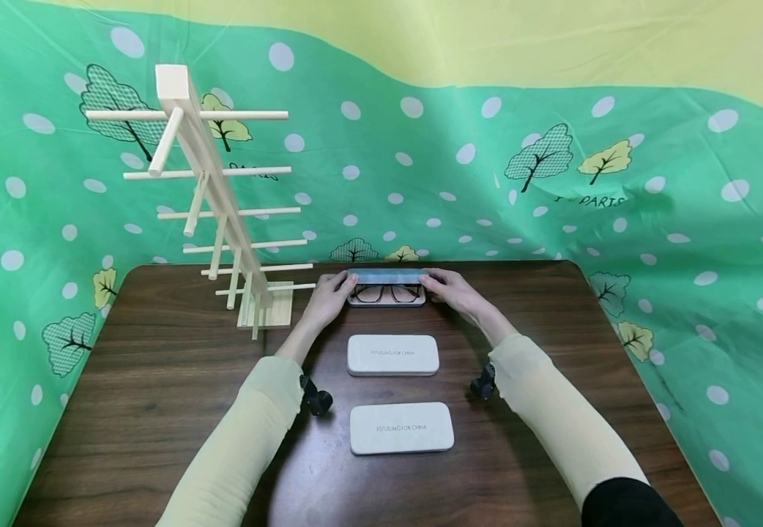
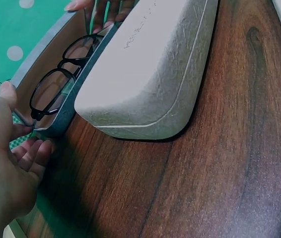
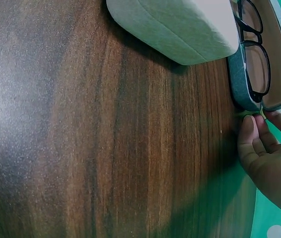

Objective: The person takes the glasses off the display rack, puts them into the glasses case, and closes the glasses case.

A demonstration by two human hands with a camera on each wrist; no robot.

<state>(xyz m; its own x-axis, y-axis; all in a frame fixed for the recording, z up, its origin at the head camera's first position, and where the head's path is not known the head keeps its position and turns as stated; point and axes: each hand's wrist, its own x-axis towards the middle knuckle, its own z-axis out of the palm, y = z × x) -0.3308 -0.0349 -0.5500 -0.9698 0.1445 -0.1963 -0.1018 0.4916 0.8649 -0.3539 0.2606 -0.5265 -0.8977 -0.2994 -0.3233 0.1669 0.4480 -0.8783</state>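
Observation:
A blue-grey glasses case (image 1: 386,277) lies at the far edge of the table with its lid raised. Inside its pale lining rests a pair of black-framed glasses (image 2: 70,61). My left hand (image 1: 326,298) grips the left end of the case, thumb at the lid's edge and the other fingers around the corner. At the opposite end, my right hand (image 1: 459,293) holds the case in the same way, its fingers (image 3: 249,130) close to the hinge corner. Nearest to both hands is a closed white glasses case (image 1: 392,354), with small lettering on top.
Closer to me lies a second closed white case (image 1: 401,427). Left of the hands, a tall wooden rack (image 1: 213,165) with several pegs sticks up from a square base, its lower pegs near my left hand. A green patterned cloth (image 1: 421,176) hangs behind the brown table (image 1: 157,410).

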